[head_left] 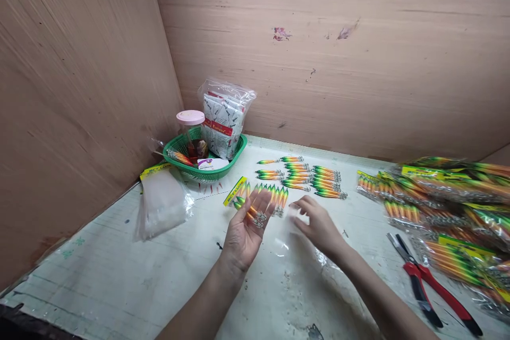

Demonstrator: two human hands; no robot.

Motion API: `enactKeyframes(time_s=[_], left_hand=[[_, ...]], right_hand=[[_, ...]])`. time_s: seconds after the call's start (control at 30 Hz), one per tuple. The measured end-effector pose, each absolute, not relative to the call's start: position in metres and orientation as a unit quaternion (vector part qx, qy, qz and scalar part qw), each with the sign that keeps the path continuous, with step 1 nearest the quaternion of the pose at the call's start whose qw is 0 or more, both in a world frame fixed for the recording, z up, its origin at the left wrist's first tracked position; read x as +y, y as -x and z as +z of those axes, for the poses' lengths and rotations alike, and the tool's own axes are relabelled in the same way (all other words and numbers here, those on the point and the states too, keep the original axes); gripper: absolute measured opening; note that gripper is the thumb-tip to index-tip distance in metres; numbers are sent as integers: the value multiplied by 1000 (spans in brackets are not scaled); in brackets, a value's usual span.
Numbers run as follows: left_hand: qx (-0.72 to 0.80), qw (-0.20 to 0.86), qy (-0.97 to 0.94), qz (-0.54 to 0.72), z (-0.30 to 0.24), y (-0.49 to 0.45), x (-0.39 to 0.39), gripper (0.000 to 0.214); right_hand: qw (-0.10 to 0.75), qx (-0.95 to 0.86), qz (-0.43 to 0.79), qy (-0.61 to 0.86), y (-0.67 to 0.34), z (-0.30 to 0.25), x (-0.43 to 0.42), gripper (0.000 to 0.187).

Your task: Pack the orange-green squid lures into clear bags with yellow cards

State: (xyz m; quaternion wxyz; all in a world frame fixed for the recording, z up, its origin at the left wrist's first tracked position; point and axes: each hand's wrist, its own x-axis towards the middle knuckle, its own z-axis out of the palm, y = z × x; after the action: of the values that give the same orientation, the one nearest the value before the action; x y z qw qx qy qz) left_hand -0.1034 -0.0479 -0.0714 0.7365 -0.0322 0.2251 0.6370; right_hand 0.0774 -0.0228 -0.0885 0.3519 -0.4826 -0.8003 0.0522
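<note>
My left hand is turned palm up, with its thumb pressing a few green-and-orange fishing lures against the palm; their silvery hook ends bunch together. Just behind it lies a clear packet with a yellow label, and a row of similar lures shows inside or under the film. To the right, my right hand hovers with curled fingers, a gap showing between thumb and forefinger. Some pale see-through film or blur lies by its fingertips. Loose lures rest in small groups beyond both hands.
Filled lure packets are heaped at the right, beside red-handled pliers. Flat clear bags lie at the left. A green basket holds a pink-lidded jar and a bag of printed packets. Wooden walls enclose the back and left.
</note>
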Motion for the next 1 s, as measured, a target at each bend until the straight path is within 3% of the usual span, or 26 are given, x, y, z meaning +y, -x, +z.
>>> enactKeyframes(time_s=[0.2, 0.57, 0.83, 1.0], left_hand=[[232, 721, 45, 651, -74, 109, -41, 30], [253, 738, 43, 625, -73, 104, -46, 27], [279, 745, 27, 606, -76, 99, -47, 23], [287, 756, 13, 588, -75, 98, -48, 19]], right_hand=[[288, -816, 61, 498, -58, -123, 0, 8], [264, -825, 115, 486, -122, -100, -40, 5], [245, -868, 151, 405, -135, -32, -90, 10], [172, -917, 142, 330, -141, 15, -116, 23]])
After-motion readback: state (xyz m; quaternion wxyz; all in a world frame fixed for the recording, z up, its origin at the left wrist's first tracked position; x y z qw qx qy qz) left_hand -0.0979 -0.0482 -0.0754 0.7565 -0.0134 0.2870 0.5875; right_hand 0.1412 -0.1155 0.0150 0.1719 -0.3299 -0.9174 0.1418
